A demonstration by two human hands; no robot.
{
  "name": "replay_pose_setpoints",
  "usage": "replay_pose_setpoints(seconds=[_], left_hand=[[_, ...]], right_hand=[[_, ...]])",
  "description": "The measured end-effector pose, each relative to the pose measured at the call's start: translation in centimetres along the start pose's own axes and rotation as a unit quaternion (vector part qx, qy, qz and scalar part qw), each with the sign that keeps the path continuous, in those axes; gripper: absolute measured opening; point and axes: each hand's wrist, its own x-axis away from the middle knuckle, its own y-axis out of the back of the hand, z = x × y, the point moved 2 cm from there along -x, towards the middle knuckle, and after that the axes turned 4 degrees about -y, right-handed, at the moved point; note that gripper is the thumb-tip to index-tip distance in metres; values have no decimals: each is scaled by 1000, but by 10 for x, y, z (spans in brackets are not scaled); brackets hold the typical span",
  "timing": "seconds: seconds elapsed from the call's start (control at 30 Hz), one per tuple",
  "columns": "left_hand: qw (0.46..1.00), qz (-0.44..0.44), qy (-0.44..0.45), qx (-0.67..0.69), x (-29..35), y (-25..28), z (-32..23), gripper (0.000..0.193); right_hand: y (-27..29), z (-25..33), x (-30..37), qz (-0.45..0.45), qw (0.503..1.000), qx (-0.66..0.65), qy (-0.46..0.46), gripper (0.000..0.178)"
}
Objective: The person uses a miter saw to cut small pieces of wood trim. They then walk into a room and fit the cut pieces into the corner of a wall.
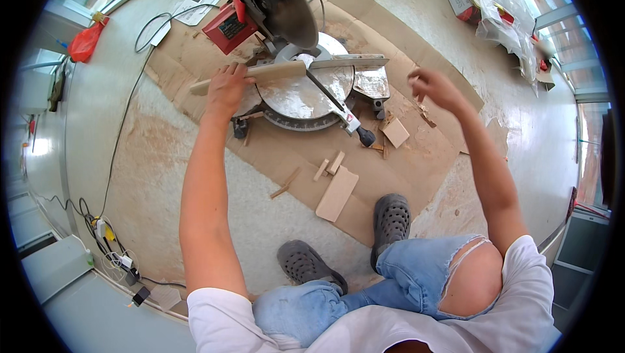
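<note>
A miter saw (pixel 306 96) with a round silvery base stands on brown cardboard ahead of me. Its blade (pixel 298 19) is raised above the base and looks blurred. Along the fence at the left side lies a light wooden board (pixel 280 70). My left hand (pixel 228 87) grips this board from above, to the left of the blade. Out to the right of the saw, my right hand (pixel 435 90) hangs in the air, fingers loosely bent and apart, holding nothing. The saw's black front knob (pixel 366 137) points toward me, touched by neither hand.
Wood offcuts (pixel 337 193) and a small square block (pixel 396 133) lie on the cardboard (pixel 430 157) near my feet. A black cable (pixel 124 125) runs along the left floor to power plugs (pixel 104 229). Plastic wrapping (pixel 501 17) sits at the far right.
</note>
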Motion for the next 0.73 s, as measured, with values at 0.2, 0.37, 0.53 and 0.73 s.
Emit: replay_pose_setpoints(seconds=[0.2, 0.37, 0.53, 0.73], left_hand=[[998, 9, 12, -65, 18, 7, 15, 26], [999, 7, 0, -53, 2, -8, 6, 30], [999, -8, -1, -39, 5, -5, 5, 25], [1000, 2, 0, -29, 5, 3, 4, 25]], right_hand=[[130, 234, -56, -184, 964, -11, 192, 46], [86, 408, -70, -142, 953, 191, 187, 70], [61, 437, -122, -57, 891, 344, 291, 49], [66, 385, -107, 19, 958, 129, 256, 48]])
